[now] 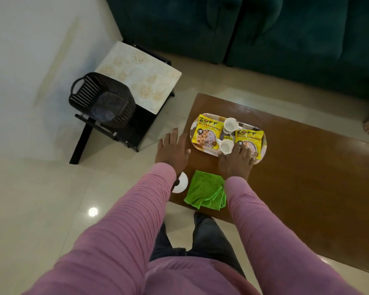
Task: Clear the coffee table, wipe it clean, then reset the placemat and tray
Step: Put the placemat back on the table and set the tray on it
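The oval tray [205, 151] sits at the left end of the brown table [296, 167], carrying two yellow Soya Chunks packets [207, 133] and two white cups [230, 124]. The right hand [237, 159] lies on the tray's near rim, fingers spread over one packet, its grip loose and closed on nothing. The left hand [172, 149] hovers at the table's left edge, grip wide open and empty. A folded green cloth [205, 191] lies between the pink sleeves. The placemat [136, 75] rests on a black stand beside a black basket [102, 96].
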Action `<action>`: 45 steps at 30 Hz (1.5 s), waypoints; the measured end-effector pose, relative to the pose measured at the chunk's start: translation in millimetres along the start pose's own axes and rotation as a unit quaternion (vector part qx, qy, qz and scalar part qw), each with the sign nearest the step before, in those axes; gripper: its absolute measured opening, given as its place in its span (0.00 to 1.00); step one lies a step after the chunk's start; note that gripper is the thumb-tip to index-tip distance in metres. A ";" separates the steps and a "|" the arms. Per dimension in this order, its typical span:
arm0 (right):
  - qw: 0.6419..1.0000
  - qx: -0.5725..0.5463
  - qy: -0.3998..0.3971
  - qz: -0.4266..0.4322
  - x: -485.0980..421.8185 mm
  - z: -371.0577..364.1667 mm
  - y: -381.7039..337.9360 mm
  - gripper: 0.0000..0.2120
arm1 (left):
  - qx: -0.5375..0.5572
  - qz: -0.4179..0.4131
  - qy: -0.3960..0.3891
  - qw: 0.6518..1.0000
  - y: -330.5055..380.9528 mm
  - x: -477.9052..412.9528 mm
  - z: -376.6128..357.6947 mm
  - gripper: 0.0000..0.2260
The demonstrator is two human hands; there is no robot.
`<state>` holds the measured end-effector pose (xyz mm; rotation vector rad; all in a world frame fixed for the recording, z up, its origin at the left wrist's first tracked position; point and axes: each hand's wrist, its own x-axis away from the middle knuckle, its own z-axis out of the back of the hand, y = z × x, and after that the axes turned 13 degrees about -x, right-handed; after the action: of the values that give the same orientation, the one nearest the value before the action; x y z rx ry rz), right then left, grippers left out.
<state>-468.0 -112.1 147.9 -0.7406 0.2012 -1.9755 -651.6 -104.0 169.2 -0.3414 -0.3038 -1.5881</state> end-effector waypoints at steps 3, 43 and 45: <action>1.000 -0.002 0.014 0.003 21.6 -13.9 -38.1 0.32 | -0.019 -0.015 0.014 1.000 -44.8 9.0 8.4 0.25; 0.990 0.063 -0.074 0.102 -57.2 -175.0 -437.3 0.33 | 0.035 0.104 -0.022 0.994 -439.9 -145.0 96.1 0.28; 0.992 0.056 -0.076 0.084 -66.7 -176.7 -448.0 0.33 | 0.029 0.100 -0.028 0.994 -451.8 -162.0 99.7 0.27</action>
<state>-881.2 142.9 172.7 -0.7726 0.0583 -1.7473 -1094.0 104.4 202.8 -0.3615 -0.3471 -1.3713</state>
